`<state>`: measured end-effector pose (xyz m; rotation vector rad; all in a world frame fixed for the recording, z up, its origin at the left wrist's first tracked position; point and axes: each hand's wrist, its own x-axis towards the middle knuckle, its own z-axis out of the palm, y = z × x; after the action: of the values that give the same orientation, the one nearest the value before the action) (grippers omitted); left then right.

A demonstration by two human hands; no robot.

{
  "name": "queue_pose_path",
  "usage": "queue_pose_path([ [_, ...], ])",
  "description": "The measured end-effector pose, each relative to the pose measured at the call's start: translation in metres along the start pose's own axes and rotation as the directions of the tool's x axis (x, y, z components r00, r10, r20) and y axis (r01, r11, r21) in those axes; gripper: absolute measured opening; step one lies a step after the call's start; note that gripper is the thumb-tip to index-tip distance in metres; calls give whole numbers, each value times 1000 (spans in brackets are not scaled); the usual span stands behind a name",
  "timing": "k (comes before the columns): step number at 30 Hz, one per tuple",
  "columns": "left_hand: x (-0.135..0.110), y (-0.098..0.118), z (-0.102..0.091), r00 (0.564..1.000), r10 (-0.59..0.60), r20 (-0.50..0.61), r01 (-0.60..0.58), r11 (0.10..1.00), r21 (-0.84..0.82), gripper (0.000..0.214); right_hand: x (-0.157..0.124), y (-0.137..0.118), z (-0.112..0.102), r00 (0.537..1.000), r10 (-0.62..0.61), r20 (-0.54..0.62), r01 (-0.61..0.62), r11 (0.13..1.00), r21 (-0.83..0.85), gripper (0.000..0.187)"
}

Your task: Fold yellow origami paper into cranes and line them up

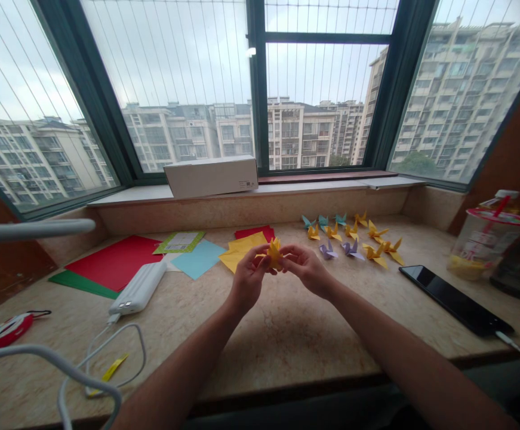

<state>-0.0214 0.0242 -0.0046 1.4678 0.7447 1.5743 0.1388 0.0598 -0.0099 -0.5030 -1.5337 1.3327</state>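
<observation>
Between my two hands, above the stone counter, is a small yellow origami crane (274,253), its points facing up. My left hand (249,276) pinches it from the left with thumb and fingers. From the other side my right hand (305,269) also pinches it. Beyond my left hand lie yellow paper sheets (244,248) with red sheets (260,232) behind them. Several finished paper cranes stand to the right of my hands: yellow ones (375,255), purple ones (352,249) and teal ones (323,223).
At left are red paper (119,263), green paper (85,283), light blue paper (198,260), a green-edged packet (179,242) and a white power bank (138,288) with its cable (142,343). A phone (454,298) and a plastic cup (477,245) are at right. A white box (212,177) stands by the window.
</observation>
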Motion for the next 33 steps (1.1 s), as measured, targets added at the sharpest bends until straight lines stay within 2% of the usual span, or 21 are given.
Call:
queue_pose_path([
  [5,-1,2,1,1000,-19,23,20,998,-63,16,0,-4,-1,999,-43,-21,43,999,12,18],
  [10,-4,8,2,997,44,-56,-39,996,80,8,-2,-9,-3,993,-115,1,115,992,-46,13],
  [14,-5,10,1,997,58,-55,-50,990,132,11,-3,-8,-1,994,-107,-14,106,993,-59,14],
  [23,-1,4,2,998,-11,-63,9,1000,-30,24,1,1,1,979,-187,-82,187,982,-7,35],
  [29,2,1,0,996,-21,-87,18,999,-35,30,3,1,0,987,-122,-108,125,992,23,40],
  [33,0,4,-2,998,-27,-65,29,999,43,28,2,1,2,994,-68,-89,74,995,70,42],
])
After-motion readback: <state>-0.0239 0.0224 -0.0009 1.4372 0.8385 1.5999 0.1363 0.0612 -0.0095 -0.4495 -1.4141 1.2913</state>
